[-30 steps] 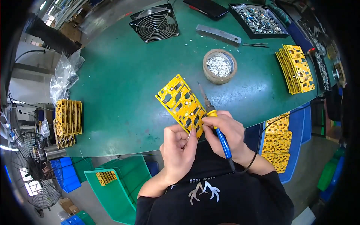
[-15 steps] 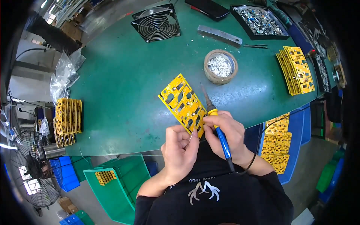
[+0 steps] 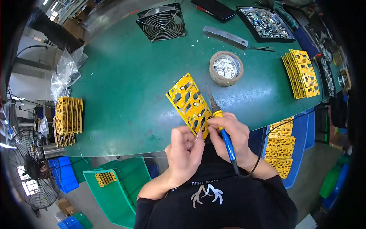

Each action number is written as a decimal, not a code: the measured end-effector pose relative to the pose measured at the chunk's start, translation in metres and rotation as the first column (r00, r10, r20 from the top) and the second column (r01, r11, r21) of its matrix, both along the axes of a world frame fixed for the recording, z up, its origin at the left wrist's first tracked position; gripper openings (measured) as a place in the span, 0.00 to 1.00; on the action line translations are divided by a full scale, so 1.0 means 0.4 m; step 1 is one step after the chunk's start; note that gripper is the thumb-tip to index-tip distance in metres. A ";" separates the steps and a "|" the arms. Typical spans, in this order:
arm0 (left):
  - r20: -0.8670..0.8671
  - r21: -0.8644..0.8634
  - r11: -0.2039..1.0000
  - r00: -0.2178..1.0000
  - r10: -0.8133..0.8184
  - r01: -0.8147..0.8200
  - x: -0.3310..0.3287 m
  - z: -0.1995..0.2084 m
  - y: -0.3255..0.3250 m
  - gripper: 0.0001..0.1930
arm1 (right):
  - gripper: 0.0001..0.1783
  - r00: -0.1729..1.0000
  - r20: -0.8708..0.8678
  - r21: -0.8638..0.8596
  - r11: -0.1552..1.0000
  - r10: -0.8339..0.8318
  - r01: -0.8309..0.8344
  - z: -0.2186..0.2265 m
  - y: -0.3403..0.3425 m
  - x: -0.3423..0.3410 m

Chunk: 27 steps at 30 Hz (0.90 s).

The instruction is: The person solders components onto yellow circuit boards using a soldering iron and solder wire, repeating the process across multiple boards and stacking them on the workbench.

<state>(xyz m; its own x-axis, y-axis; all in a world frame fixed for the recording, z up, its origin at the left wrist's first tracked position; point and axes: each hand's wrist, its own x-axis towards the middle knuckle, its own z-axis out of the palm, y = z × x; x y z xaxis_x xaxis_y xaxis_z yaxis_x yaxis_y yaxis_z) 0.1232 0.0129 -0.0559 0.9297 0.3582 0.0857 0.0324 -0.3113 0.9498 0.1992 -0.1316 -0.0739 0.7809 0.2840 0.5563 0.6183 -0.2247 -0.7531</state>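
Note:
A yellow circuit board panel [image 3: 189, 102] with dark cutouts slants over the green bench in front of me, its lower end between my hands. My left hand [image 3: 183, 152] is closed at that end, pinching a thin strand of solder wire [image 3: 198, 134] between thumb and forefinger. Whether its other fingers also grip the board is hidden. Wrapped in my right hand [image 3: 234, 134] is a soldering iron [image 3: 228, 142] with a blue and yellow handle. Its metal tip points up and away, beside the board's right edge and apart from it. My right fingertips are close to the board edge.
Beyond the board stands a round pot [image 3: 225, 68] of silvery scraps. A fan [image 3: 162, 24], a metal bar [image 3: 225, 37] and a black tray [image 3: 263, 23] of small parts lie farther back. Yellow boards stand stacked at left [image 3: 69, 116] and right [image 3: 301, 74]. Bins [image 3: 114, 194] sit below.
The board has shifted slightly right and turned a little more upright. Both hands keep their hold, with only slight movement. The whole view has shifted slightly.

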 end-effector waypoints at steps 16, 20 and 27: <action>-0.092 -0.326 0.945 0.996 -0.007 -0.023 0.037 -0.001 0.062 0.08 | 0.17 0.998 0.056 -0.022 1.000 0.006 -0.004 -0.010 -0.006 0.016; -0.110 -0.360 0.933 0.994 -0.016 -0.025 0.038 -0.001 0.066 0.09 | 0.17 0.998 0.069 -0.020 1.000 0.011 -0.010 -0.012 0.003 0.014; -0.121 -0.388 0.921 0.993 -0.013 -0.035 0.037 0.000 0.067 0.09 | 0.18 0.997 0.071 -0.035 0.999 0.005 -0.003 -0.013 0.010 0.014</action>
<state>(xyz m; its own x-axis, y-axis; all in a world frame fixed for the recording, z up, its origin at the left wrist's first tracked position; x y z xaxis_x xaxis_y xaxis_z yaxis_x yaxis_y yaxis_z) 0.1379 0.0397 -0.0559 0.9202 0.3512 -0.1728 0.1532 0.0831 0.9847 0.2048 -0.1277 -0.0790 0.7388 0.3070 0.6000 0.6707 -0.2474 -0.6993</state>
